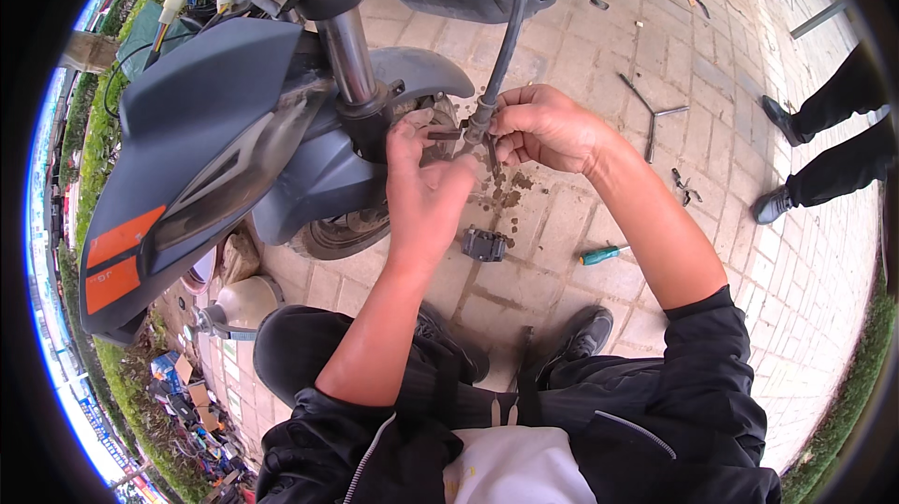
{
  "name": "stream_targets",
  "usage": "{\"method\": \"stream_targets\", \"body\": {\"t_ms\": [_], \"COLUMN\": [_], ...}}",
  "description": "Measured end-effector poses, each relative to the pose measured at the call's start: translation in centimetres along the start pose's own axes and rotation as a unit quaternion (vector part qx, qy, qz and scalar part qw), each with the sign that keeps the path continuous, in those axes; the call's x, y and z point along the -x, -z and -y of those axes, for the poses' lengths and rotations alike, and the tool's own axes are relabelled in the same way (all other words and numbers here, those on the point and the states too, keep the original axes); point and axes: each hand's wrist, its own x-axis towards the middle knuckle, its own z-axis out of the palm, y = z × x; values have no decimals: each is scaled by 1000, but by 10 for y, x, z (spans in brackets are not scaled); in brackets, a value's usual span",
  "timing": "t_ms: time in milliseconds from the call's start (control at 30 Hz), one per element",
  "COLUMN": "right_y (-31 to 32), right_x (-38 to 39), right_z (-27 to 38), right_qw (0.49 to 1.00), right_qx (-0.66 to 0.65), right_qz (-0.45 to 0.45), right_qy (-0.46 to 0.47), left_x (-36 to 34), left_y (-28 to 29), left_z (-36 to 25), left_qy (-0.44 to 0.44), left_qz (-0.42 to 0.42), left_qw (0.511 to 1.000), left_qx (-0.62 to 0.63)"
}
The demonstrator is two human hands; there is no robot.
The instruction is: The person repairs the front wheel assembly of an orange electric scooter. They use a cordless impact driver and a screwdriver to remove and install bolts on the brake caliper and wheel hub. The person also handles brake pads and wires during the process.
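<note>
In the head view, pinching with the right hand, fingers and thumb closed on the lower end of a black tube, near a motorcycle's front wheel. Curling the left hand just left of it, touching a dark slim bar; cannot tell whether gripping it. On the paving, see a black block, a teal-handled screwdriver and a 3-armed wrench; at right, another person's 2 legs.

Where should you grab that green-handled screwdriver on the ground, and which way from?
Grip the green-handled screwdriver by its thick, rounded handle, probably from above and the left: it lies flat, handle pointing left, while the thin shaft runs right toward the bare right forearm.
</note>
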Motion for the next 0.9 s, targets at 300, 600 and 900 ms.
{"method": "stream_targets", "body": {"t_ms": [300,600,900], "right_y": [-14,-10,-4], "right_x": [-2,-2,3], "right_z": [-1,-8,-10], "right_qw": [998,997,995], "right_qx": [-62,-72,-72], "right_qz": [-1,-22,38], "right_qy": [2,19,55], "left_x": [10,7,7], "left_y": [-1,1,0], "left_z": [-8,-8,-15], "left_qy": [-108,-127,-147], "left_qz": [-49,-72,-87], "left_qw": [887,889,921], "left_qx": [-446,-434,-350]}}
